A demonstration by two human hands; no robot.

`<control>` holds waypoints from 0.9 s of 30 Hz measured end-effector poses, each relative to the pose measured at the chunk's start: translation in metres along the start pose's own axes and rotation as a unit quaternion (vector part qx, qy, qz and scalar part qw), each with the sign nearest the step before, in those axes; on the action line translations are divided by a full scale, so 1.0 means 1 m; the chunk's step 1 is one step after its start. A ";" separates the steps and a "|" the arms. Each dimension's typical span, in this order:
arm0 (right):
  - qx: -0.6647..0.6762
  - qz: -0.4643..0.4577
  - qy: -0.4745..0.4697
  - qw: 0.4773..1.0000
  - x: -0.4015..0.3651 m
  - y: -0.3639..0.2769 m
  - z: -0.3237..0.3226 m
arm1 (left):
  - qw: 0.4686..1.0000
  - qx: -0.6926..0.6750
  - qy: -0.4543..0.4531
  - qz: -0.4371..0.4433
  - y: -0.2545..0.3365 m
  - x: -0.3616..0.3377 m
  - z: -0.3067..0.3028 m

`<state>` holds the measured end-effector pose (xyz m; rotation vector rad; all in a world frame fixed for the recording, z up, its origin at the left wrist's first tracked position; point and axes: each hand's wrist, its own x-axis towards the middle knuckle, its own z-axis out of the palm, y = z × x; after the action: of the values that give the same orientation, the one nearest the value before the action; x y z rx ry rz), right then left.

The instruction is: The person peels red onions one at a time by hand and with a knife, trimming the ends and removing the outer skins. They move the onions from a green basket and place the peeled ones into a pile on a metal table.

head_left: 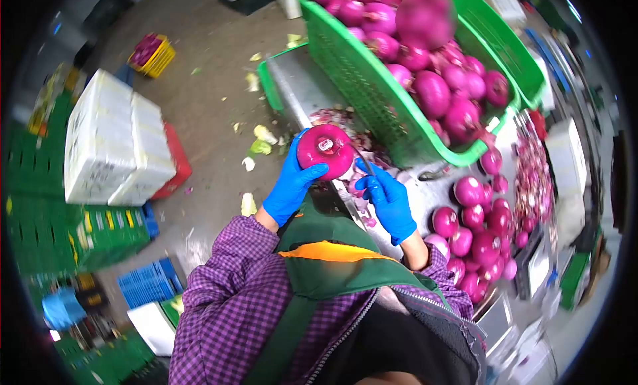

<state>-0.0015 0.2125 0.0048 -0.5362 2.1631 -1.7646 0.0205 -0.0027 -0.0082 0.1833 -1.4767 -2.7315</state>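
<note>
A large, peeled-looking red onion point(325, 152) rests in my left hand point(292, 180), whose blue-gloved fingers wrap round its left and lower sides. Its root end faces up. Just right of it, my right hand point(389, 202), also gloved in blue, is closed on a small knife point(365, 164), with the blade close to the onion's right side. Beneath the hands, onion skins point(372, 145) lie scattered on the metal table point(302, 86). A heap of red onions point(473, 216) sits on the table to the right of my right hand.
A green crate point(352, 72) full of red onions stands on the table's far side. Loose skins point(533, 165) are piled at the right. White foam boxes point(109, 142), green crates point(106, 235) and a yellow basket point(159, 58) stand at the left, with leaf scraps point(264, 133) on the floor.
</note>
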 end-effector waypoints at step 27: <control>0.035 0.052 0.152 0.986 -0.069 0.023 0.013 | 0.943 -0.253 -0.053 -0.208 -0.026 0.044 0.018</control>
<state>0.0634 0.2378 -0.0210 -0.1388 2.2651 -1.9616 -0.0240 0.0228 -0.0247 0.3694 -0.7622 -3.3962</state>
